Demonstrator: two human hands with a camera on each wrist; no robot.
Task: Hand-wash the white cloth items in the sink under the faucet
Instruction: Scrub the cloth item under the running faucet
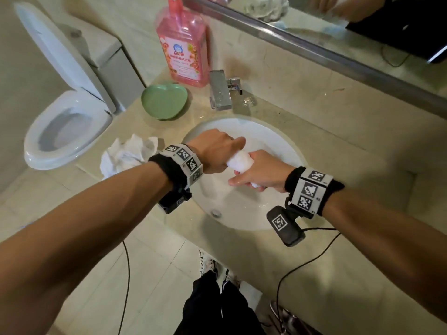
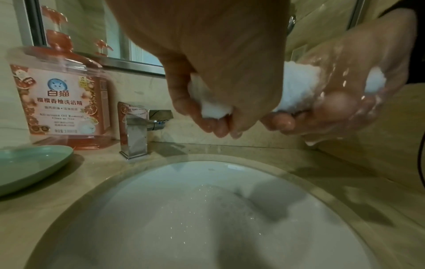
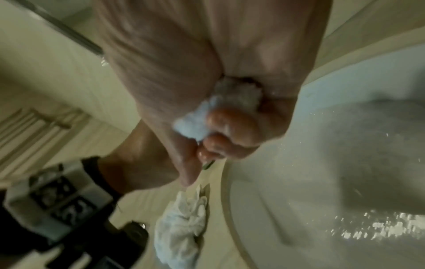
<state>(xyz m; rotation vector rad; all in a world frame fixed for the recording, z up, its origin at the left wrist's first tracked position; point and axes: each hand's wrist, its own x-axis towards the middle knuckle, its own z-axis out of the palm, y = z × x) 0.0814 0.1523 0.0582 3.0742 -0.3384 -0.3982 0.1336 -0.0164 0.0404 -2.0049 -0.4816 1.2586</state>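
Observation:
A wet white cloth [image 1: 240,162] is rolled into a tight wad above the white sink basin [image 1: 244,213]. My left hand [image 1: 215,151] grips one end of it, my right hand [image 1: 260,170] the other, both fists curled round it. In the left wrist view the cloth [image 2: 299,85] bulges between the wet fingers [image 2: 335,103] of the right hand. The right wrist view, blurred, shows the cloth [image 3: 200,120] squeezed out of the fist. The chrome faucet [image 1: 220,93] stands behind the basin with no water running. A second crumpled white cloth [image 1: 125,153] lies on the counter left of the sink.
A pink detergent bottle [image 1: 183,47] and a green heart-shaped dish [image 1: 164,101] stand left of the faucet. A white toilet [image 1: 67,124] with its lid up is at far left. A mirror [image 1: 338,20] runs along the back wall. Cables hang from both wrist cameras.

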